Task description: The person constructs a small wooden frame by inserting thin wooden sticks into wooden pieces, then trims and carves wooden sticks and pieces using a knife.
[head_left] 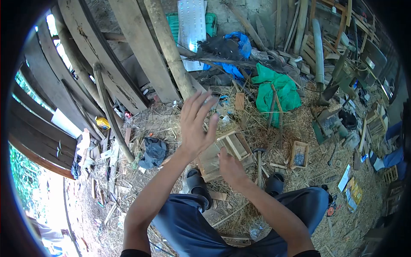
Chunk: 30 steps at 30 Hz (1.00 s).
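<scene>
My left hand (198,124) is raised in front of me with its fingers spread, and nothing is in it. Lower and to the right, my right hand (231,167) is closed, with the index finger and thumb near the edge of a wooden box-like piece (209,159); whatever it may hold is too small to make out. This wooden piece lies on the ground between my feet, partly hidden by both hands. Just right of it a hammer (259,165) has its head up against the wood. A small wooden box (299,154) holding small grey bits sits farther right.
Planks (145,51) lean at the upper left. A green plastic sheet (278,92) and a blue tarp (244,44) lie ahead. A black bag (153,153) is on the left. At the right edge are a machine (332,124) and another person's leg (393,158).
</scene>
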Each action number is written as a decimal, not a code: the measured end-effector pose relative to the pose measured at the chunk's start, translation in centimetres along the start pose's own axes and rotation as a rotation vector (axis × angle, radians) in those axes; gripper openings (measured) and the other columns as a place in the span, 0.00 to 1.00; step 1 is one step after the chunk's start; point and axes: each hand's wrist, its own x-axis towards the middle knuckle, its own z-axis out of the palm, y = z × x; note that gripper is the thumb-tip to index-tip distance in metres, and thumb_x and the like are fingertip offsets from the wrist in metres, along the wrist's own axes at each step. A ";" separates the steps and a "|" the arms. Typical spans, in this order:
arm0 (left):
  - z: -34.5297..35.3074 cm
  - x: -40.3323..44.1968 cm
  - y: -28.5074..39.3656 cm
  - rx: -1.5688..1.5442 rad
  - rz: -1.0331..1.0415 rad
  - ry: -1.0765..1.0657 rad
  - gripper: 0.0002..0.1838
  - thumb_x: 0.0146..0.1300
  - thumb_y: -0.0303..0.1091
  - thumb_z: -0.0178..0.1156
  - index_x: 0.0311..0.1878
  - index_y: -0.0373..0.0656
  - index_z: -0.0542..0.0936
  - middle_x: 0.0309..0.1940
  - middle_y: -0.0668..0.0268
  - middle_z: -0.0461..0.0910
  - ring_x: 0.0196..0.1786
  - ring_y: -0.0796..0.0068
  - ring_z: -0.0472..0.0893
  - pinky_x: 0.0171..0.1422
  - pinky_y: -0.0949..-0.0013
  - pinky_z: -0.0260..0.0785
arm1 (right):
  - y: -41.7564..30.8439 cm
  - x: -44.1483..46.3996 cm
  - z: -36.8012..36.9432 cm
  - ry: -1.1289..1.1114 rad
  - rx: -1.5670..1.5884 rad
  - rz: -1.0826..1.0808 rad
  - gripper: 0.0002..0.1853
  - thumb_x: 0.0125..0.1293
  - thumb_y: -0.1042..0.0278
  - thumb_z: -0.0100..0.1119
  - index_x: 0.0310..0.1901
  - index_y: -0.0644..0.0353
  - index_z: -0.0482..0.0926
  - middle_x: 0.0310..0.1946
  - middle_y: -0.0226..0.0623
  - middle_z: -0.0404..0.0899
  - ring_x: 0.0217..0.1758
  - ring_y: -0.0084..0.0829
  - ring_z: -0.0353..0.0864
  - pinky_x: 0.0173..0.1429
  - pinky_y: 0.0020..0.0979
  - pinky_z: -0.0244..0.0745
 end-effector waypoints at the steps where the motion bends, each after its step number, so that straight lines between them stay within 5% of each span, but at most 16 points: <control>1: 0.0 1.1 0.5 0.041 0.037 -0.013 0.20 0.68 0.39 0.50 0.58 0.39 0.74 0.63 0.54 0.70 0.69 0.50 0.65 0.73 0.47 0.50 | 0.1 -0.1 0.0 0.007 -0.003 -0.001 0.10 0.75 0.65 0.37 0.46 0.64 0.62 0.36 0.61 0.79 0.39 0.62 0.80 0.43 0.55 0.76; 8: 6.4 -2.7 -1.6 0.024 0.060 -0.334 0.30 0.73 0.48 0.40 0.71 0.41 0.59 0.76 0.57 0.50 0.79 0.54 0.42 0.78 0.43 0.30 | -0.6 -0.2 -0.5 0.005 -0.025 -0.004 0.10 0.74 0.65 0.38 0.47 0.65 0.62 0.32 0.61 0.79 0.37 0.62 0.80 0.42 0.56 0.75; 10: 6.9 -2.7 -2.4 -0.099 -0.129 -0.363 0.31 0.74 0.49 0.37 0.72 0.39 0.55 0.77 0.56 0.45 0.79 0.53 0.38 0.77 0.41 0.26 | -0.5 0.5 -1.0 0.015 0.004 -0.003 0.11 0.74 0.66 0.39 0.49 0.66 0.63 0.30 0.61 0.79 0.36 0.62 0.80 0.40 0.56 0.74; 20: 6.9 -2.0 -1.3 -0.047 0.053 -0.369 0.32 0.75 0.53 0.31 0.71 0.37 0.55 0.77 0.55 0.43 0.79 0.55 0.40 0.77 0.41 0.26 | -0.1 -0.2 -0.3 0.048 0.016 -0.046 0.16 0.74 0.66 0.40 0.56 0.67 0.62 0.27 0.61 0.79 0.35 0.61 0.80 0.39 0.57 0.74; 23: 8.3 -3.6 -2.9 0.003 -0.077 -0.508 0.32 0.75 0.53 0.31 0.71 0.37 0.55 0.77 0.55 0.44 0.79 0.55 0.41 0.77 0.42 0.26 | -0.5 -0.4 -0.5 -0.045 -0.008 -0.012 0.16 0.74 0.65 0.39 0.56 0.67 0.62 0.27 0.62 0.79 0.34 0.61 0.80 0.39 0.56 0.75; 26: 5.9 0.1 0.4 -0.193 -0.133 -0.316 0.31 0.75 0.52 0.31 0.71 0.38 0.55 0.77 0.56 0.43 0.79 0.56 0.41 0.78 0.43 0.25 | 0.7 0.1 -0.3 0.002 -0.053 0.000 0.16 0.73 0.65 0.39 0.56 0.68 0.62 0.27 0.60 0.79 0.34 0.60 0.80 0.39 0.55 0.75; 28: 3.7 1.6 2.7 -0.137 0.127 -0.329 0.32 0.75 0.52 0.31 0.72 0.38 0.52 0.77 0.57 0.43 0.79 0.57 0.40 0.78 0.44 0.24 | 1.1 0.2 0.2 0.008 -0.083 -0.091 0.15 0.73 0.66 0.40 0.54 0.67 0.64 0.28 0.59 0.80 0.35 0.60 0.81 0.39 0.55 0.76; 30: 8.0 -4.6 -1.8 -0.177 0.030 -0.400 0.32 0.75 0.52 0.32 0.72 0.39 0.51 0.76 0.56 0.45 0.79 0.57 0.41 0.78 0.44 0.24 | 1.6 -0.1 1.5 -0.002 -0.083 -0.104 0.13 0.72 0.67 0.42 0.52 0.66 0.65 0.27 0.59 0.79 0.33 0.60 0.80 0.38 0.55 0.76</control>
